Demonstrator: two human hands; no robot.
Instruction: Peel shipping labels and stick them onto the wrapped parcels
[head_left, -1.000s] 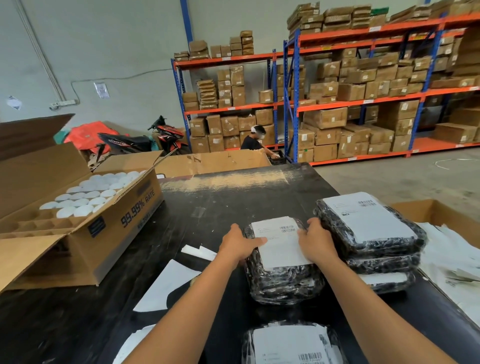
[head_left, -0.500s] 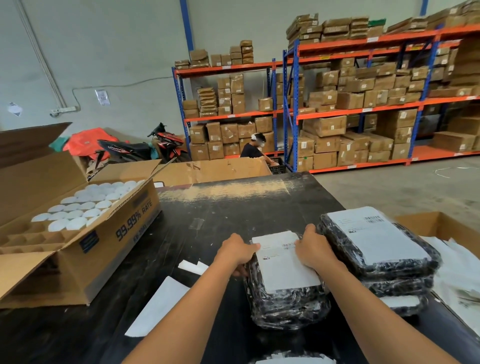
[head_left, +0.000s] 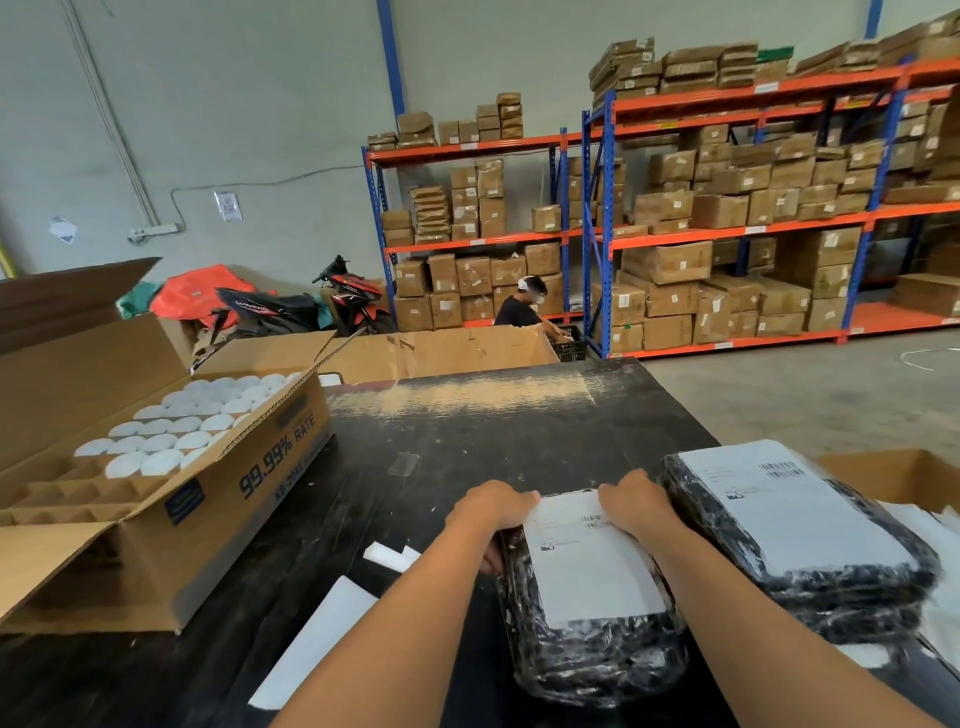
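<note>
A black bubble-wrapped parcel (head_left: 592, 654) lies on the black table (head_left: 441, 457) in front of me, with a white shipping label (head_left: 589, 566) on its top. My left hand (head_left: 491, 506) grips the parcel's far left corner, fingers curled down its side. My right hand (head_left: 636, 501) presses on the label's far right corner. To the right stands a stack of wrapped parcels (head_left: 841, 597); the top one carries a label (head_left: 789, 509).
An open cardboard box (head_left: 218, 499) with white round caps sits at the left. White backing sheets (head_left: 317, 639) lie near my left arm. A carton of papers (head_left: 904, 473) is at the right. Another person works by the far shelves (head_left: 727, 218).
The view has tilted up, so the parcels sit lower in frame. My hands have stayed on the far end of the labelled parcel, the left one curling further down its side.
</note>
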